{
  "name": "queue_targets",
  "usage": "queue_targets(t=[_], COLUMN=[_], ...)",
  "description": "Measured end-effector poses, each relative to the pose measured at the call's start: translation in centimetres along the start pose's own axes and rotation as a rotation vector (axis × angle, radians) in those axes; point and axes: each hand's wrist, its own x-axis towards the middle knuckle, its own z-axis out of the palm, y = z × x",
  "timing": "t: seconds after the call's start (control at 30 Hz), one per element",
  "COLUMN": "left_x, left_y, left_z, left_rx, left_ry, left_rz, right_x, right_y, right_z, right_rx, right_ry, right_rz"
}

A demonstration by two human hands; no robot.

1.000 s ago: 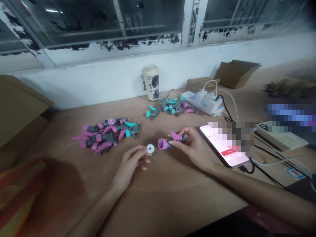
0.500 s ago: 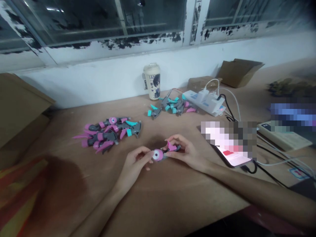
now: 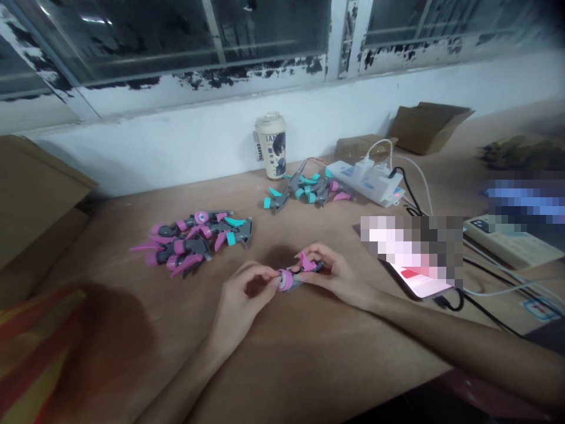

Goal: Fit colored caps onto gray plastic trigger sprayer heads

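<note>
My right hand [image 3: 335,274] is closed round a grey spray trigger head with a pink lever and pink screw cap [image 3: 295,273], held just above the wooden table [image 3: 309,347]. My left hand [image 3: 242,294] pinches at the open end of the pink cap, fingertips pressed against it. The white washer it held is hidden behind those fingertips. Both hands meet at the middle of the table, close to its front.
A pile of pink and grey trigger heads [image 3: 189,241] lies to the left. A smaller teal and grey pile [image 3: 304,189] sits by a cup [image 3: 271,146] and a white power strip [image 3: 371,182]. A lit phone [image 3: 415,259] with cables lies right. Cardboard boxes stand left and at the back.
My left hand has carried the white washer to the pink cap and now presses at its open end. Both hands have come together over the table.
</note>
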Motion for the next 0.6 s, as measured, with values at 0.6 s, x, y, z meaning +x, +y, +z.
queue_targets(t=[0.6], left_x=[0.0], left_y=[0.15], left_z=[-0.5], left_rx=[0.191], left_ry=[0.008], left_rz=[0.085], right_x=[-0.38], right_y=[0.08], right_z=[0.15], right_rx=[-0.076], right_ry=[0.006], right_rz=[-0.076])
